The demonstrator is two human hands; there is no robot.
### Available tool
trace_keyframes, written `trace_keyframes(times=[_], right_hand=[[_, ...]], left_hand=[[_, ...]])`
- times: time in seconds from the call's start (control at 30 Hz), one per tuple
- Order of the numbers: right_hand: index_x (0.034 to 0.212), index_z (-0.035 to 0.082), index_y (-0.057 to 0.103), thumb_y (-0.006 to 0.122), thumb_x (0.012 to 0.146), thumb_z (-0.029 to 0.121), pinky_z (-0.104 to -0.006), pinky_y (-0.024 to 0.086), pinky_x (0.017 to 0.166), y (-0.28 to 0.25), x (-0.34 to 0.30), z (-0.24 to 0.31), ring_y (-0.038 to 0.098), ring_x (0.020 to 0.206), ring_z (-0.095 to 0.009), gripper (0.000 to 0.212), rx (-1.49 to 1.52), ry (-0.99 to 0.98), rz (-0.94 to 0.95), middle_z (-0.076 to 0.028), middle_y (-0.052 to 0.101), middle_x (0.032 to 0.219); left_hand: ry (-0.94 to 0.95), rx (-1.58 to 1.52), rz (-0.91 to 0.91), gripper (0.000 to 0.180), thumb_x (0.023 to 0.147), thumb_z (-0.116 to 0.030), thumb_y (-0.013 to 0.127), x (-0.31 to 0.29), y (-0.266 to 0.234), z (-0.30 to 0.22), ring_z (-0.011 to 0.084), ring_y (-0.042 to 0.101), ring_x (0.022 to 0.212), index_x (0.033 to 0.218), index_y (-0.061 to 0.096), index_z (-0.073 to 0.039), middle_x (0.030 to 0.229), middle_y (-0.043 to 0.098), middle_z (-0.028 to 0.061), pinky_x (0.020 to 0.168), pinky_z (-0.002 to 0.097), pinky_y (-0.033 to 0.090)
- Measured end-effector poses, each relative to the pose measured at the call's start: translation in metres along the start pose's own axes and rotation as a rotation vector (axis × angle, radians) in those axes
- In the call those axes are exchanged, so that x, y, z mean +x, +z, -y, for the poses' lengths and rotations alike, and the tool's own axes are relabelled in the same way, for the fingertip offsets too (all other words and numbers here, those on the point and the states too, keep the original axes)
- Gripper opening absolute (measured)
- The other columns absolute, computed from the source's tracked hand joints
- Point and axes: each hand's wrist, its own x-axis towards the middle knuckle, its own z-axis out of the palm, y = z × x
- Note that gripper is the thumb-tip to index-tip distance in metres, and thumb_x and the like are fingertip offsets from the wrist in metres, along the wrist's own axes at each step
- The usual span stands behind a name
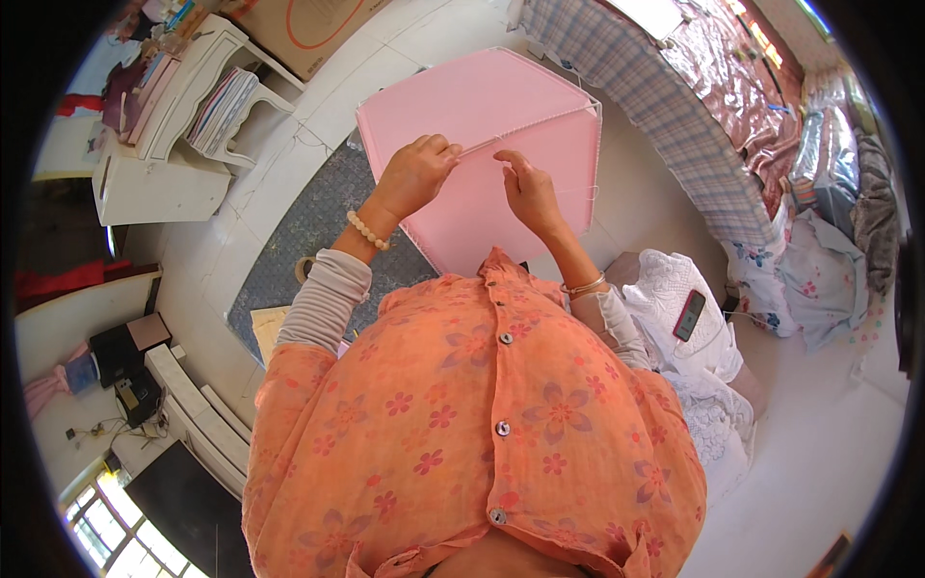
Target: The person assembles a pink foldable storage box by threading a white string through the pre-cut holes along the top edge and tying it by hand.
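A large pink panelled piece with whitish stitched-looking edges spreads out in front of me. A pale raised seam crosses it from the right corner to my left hand. My left hand is closed in a pinch on this seam's near end. Just to the right, over the pink surface, my right hand has its thumb and index finger bent together. Whatever is between those fingertips is too small to make out. A thin white thread loops past the right side of the pink piece.
A dark grey mat lies on the tiled floor below left, with a tape roll on it. A plaid-draped bed stands at the right. White lace cloth bears a phone. A white cabinet stands far left.
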Motion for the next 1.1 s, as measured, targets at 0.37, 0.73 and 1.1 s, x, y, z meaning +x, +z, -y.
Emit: trace_keyframes(times=[0.37, 0.73, 1.1], right_hand=[[0.108, 0.004, 0.059, 0.052, 0.089, 0.003, -0.0426, 0.05, 0.066, 0.006, 0.0, -0.001, 0.064, 0.073, -0.038, 0.02, 0.006, 0.065, -0.002, -0.021, 0.066, 0.085], [0.097, 0.003, 0.057, 0.054, 0.09, 0.006, -0.0435, 0.049, 0.062, 0.027, 0.006, -0.012, 0.064, 0.07, -0.037, 0.008, 0.036, -0.037, -0.26, -0.018, 0.065, 0.081], [0.101, 0.001, 0.052, 0.048, 0.09, 0.009, -0.0495, 0.05, 0.069, 0.028, 0.035, 0.017, 0.065, 0.078, -0.04, 0.014, -0.09, 0.196, -0.186, -0.023, 0.065, 0.077]], left_hand=[[0.009, 0.032, 0.008, 0.02, 0.085, -0.012, 0.06, 0.0, 0.001, -0.003, 0.024, 0.06, 0.086, 0.103, 0.064, -0.003, 0.087, 0.059, 0.0075, 0.073, 0.0347, 0.051], [-0.003, -0.008, -0.036, 0.024, 0.084, -0.008, 0.061, 0.001, 0.009, -0.015, 0.0262, 0.059, 0.084, 0.107, 0.062, -0.001, 0.089, 0.058, 0.0091, 0.072, 0.0349, 0.051], [-0.094, 0.042, -0.049, 0.019, 0.086, -0.007, 0.059, 0.006, 0.017, -0.025, 0.0283, 0.059, 0.083, 0.103, 0.063, -0.001, 0.086, 0.058, 0.0107, 0.072, 0.0369, 0.05]])
